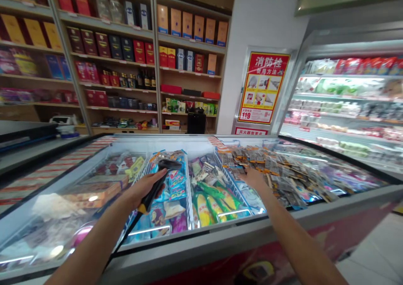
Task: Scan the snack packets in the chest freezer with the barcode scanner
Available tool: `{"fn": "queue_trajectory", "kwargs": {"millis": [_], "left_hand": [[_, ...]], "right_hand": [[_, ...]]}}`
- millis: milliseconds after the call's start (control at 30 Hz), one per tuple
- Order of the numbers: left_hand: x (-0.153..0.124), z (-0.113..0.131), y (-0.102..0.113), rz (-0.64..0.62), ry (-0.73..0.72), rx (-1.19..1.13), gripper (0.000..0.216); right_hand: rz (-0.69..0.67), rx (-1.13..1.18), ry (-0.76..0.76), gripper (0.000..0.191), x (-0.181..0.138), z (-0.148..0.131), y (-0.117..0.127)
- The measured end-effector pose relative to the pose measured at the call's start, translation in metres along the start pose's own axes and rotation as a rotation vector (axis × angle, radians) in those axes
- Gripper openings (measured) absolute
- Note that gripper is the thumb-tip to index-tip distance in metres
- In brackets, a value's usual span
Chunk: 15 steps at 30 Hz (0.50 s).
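Here, the left grip [145, 188] was wrapped round a black scanner [169, 164]; beside the right grip [253, 177] lay packets [281, 169] — its closure I could not tell — probably best handled singly.

Both bare forearms enter from the lower edge and converge toward the middle of the frame. The left forearm [97, 232] slants up and rightward; the left hand [142, 187], left of centre, is curled in a grip, thumb [157, 175] uppermost. The right forearm [292, 230] slants up and leftward, the right hand [254, 177] extended right of centre, its fingertips indistinct.
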<state>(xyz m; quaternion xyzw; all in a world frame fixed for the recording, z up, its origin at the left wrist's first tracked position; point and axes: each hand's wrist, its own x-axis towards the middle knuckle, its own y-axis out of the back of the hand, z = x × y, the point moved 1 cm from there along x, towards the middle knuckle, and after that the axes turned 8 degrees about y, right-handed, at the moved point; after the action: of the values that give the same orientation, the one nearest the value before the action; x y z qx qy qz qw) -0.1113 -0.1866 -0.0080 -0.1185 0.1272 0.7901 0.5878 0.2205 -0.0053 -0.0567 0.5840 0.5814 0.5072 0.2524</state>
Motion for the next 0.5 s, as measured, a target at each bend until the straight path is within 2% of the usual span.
{"fn": "queue_trajectory", "kwargs": {"millis": [167, 367, 500], "left_hand": [[-0.001, 0.002, -0.003, -0.001, 0.005, -0.002, 0.042], [-0.008, 0.006, 0.000, -0.037, 0.002, -0.029, 0.041], [-0.011, 0.006, 0.004, -0.072, -0.005, -0.050, 0.038]], "right_hand": [[0.062, 0.224, 0.062, 0.034, 0.006, -0.023, -0.012], [0.106, 0.608, 0.128, 0.037, 0.013, -0.063, -0.026], [0.118, 0.710, 0.155, 0.041, 0.016, -0.085, -0.037]]}}
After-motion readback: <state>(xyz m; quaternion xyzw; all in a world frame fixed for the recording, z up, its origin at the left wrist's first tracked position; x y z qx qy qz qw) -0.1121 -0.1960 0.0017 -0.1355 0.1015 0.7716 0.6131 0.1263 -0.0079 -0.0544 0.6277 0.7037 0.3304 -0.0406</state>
